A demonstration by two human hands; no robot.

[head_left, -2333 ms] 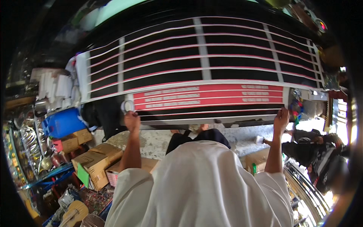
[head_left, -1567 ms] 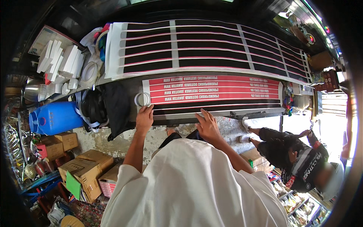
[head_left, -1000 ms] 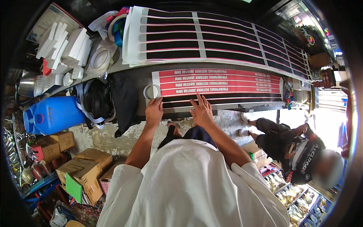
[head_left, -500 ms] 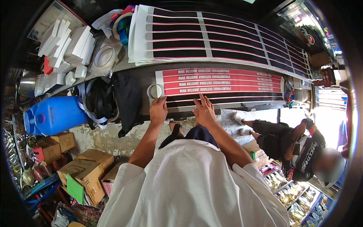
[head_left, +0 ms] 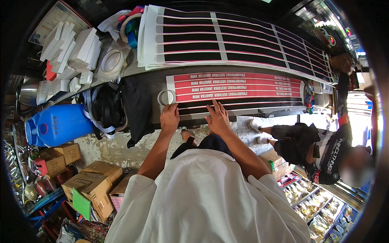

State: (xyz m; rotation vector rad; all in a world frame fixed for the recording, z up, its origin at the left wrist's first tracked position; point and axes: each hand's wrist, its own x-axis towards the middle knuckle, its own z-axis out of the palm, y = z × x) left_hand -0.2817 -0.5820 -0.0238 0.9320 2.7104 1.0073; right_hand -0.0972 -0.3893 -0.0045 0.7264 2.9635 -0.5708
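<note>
A long printed sheet (head_left: 239, 90) with red strips above and black strips below lies on the dark worktop (head_left: 159, 81) in front of me. My left hand (head_left: 169, 118) rests at the sheet's near left corner, its fingertips on the edge and nothing visible in its grasp. Just beyond those fingers stands a roll of clear tape (head_left: 165, 97). To the right, my right hand (head_left: 219, 119) lies on the sheet's near edge with fingers spread over the black strips. Both palms' undersides are hidden.
Beyond the worktop, a raised shelf holds stacked black-striped sheets (head_left: 251, 44), a wide tape roll (head_left: 112, 60) and white boxes (head_left: 83, 47). A blue jug (head_left: 60, 123) and cardboard boxes (head_left: 95, 182) stand left. Another person (head_left: 324, 150) is at the right, near trays of bagged goods (head_left: 316, 206).
The person at the right has raised an arm toward the shelf's end and shifted their body. My hands and the printed sheet stay nearly in place.
</note>
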